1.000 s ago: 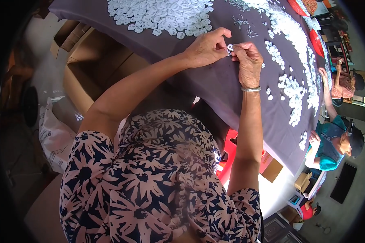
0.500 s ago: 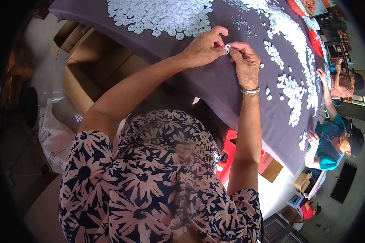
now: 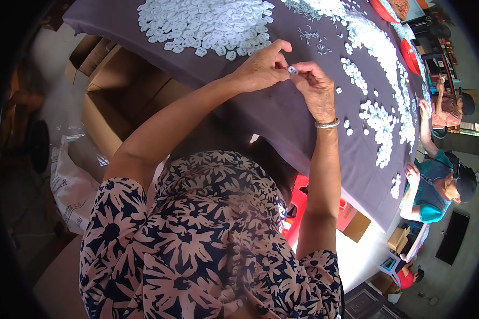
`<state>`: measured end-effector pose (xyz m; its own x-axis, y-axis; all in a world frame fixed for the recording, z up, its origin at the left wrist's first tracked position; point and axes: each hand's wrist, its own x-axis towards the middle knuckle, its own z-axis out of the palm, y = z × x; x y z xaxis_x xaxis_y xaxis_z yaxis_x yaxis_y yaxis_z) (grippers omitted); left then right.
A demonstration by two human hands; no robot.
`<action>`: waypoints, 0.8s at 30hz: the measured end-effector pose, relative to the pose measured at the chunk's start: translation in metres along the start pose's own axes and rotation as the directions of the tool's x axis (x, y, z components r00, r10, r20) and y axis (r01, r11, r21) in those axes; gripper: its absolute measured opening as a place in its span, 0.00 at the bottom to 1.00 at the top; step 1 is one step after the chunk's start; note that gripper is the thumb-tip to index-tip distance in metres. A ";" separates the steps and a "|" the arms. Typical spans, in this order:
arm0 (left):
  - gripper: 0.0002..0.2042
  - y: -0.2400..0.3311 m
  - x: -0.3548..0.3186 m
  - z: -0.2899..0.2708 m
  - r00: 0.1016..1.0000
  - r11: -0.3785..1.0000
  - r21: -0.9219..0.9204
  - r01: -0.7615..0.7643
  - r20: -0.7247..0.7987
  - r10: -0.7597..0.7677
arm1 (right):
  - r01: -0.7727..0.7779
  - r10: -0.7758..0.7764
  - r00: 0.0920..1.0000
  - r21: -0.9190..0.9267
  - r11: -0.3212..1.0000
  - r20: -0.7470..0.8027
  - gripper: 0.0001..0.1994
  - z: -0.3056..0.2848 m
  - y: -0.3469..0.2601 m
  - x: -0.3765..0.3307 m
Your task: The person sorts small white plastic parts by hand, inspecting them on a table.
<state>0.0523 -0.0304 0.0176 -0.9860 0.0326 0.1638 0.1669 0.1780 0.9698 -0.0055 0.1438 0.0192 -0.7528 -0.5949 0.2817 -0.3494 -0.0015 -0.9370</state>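
Observation:
Over the dark tablecloth, my left hand and my right hand meet fingertip to fingertip. Between them is a small white plastic piece with dark spots on its face. Both hands pinch it, the left from its left side and the right from its right side. Ahead of my left hand spreads a large heap of flat white plastic pieces. Beyond my right hand lie small loose metal-looking pins. Smaller white pieces are scattered to the right.
An open cardboard box stands below the table's left edge, beside a white sack. A red tray sits at the far right. Across the table, a person in a teal top works with their hands, and other people sit farther off. A red stool shows underneath.
Both hands have shifted slightly left and a little lower, still together. The white piece has turned, so its dark-spotted face shows more plainly now.

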 end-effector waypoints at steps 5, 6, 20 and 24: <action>0.25 0.007 -0.002 -0.003 0.996 0.995 -0.073 0.068 0.064 -0.063 | -0.008 0.008 0.996 0.003 1.000 0.089 0.14 -0.001 -0.002 -0.003; 0.25 0.007 -0.001 -0.003 0.996 0.995 -0.072 0.067 0.065 -0.062 | -0.007 0.007 0.996 0.003 1.000 0.087 0.14 0.000 -0.003 -0.004; 0.20 0.007 0.004 -0.011 0.984 0.985 -0.162 0.065 0.174 -0.036 | 0.164 -0.193 0.981 -0.387 0.907 -0.035 0.12 0.012 -0.016 -0.006; 0.20 0.003 0.004 -0.006 0.994 0.985 -0.169 0.019 0.105 -0.001 | 0.148 -0.185 0.980 -0.369 0.918 -0.068 0.12 0.011 -0.013 -0.006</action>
<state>0.0486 -0.0361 0.0226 -0.9804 0.1354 0.1432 0.1458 0.0098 0.9893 0.0096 0.1390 0.0278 -0.7112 -0.5285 0.4635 -0.6377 0.2076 -0.7418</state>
